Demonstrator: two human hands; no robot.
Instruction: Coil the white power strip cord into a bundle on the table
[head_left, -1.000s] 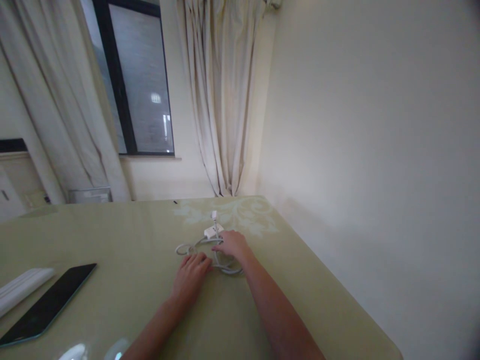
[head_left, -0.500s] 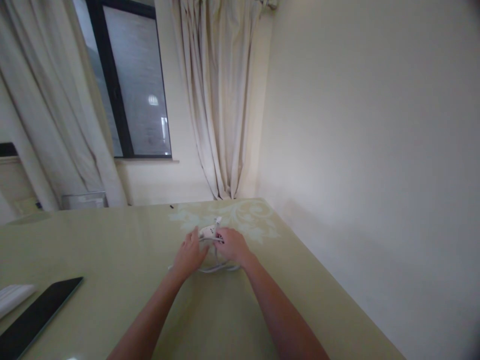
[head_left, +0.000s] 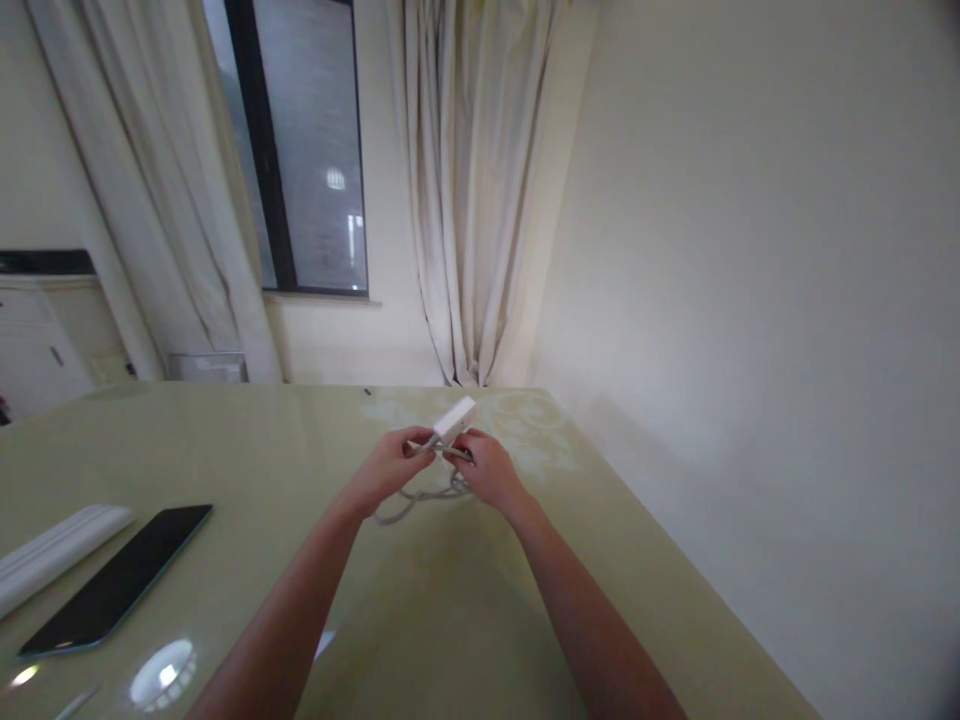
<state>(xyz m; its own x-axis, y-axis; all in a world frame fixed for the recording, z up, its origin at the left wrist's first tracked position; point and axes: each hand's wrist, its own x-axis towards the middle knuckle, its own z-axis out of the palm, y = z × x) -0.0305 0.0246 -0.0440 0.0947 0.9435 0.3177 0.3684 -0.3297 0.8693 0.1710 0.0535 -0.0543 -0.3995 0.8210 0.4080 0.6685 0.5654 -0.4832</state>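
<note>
On the left part of the table [head_left: 262,480]: long white piece [head_left: 64,550]; then flat dark slab [head_left: 120,578], nearer the table's middle, both untouched. Over the table's middle, toward its far edge: left hand [head_left: 386,468], closed in a pinch on pale cord [head_left: 424,496], with uneven loops hanging below; contact of lowest loop with the table not clear. Next, in the same area: white block [head_left: 454,421], tilted above the table, apparently joined to the cord. Farther toward the table's right: right hand [head_left: 489,468], fingers closed around the cord. Judged part-done: block lifted, cord bunched between both hands; loops apparently not evened out, no tie or band visible. Brands, labels, writing: none legible on block, slab or long piece.
</note>
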